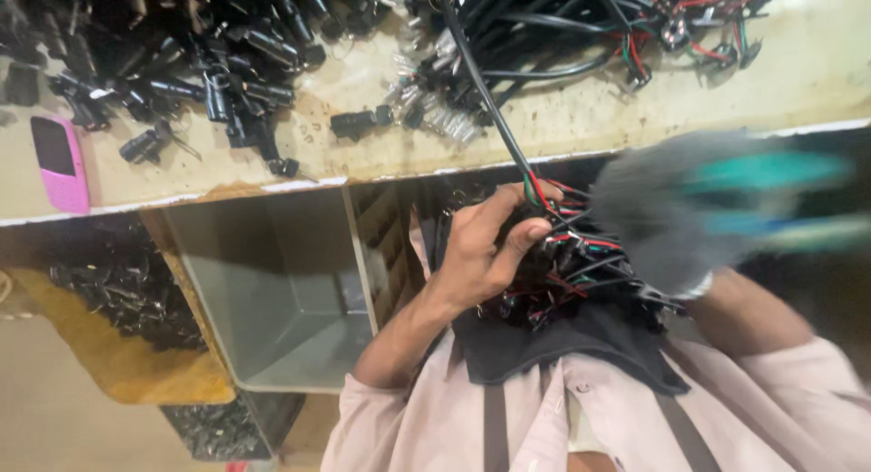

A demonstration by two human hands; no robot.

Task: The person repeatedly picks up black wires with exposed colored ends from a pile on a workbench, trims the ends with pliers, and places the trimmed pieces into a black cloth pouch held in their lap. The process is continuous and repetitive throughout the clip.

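- Wire bundle (567, 263) — a bunch of black connectors with red, green and black leads — lies in the person's lap on a dark cloth (553, 345), just below the tabletop (562, 118) edge.
- Left hand (485, 250) rests on the bundle, its fingers (524, 236) curled around the leads where a black cable (485, 96) runs down from the tabletop.
- Right hand (662, 214) is a grey blur beside the bundle; whether its fingers grip anything cannot be told, though a teal shape (771, 173) smears across it.
- On the tabletop lie heaps of black connectors (209, 64), more wired cables (635, 28) and a pink phone (60, 164).
- A grey bin (281, 291) sits under the tabletop, left of the person.
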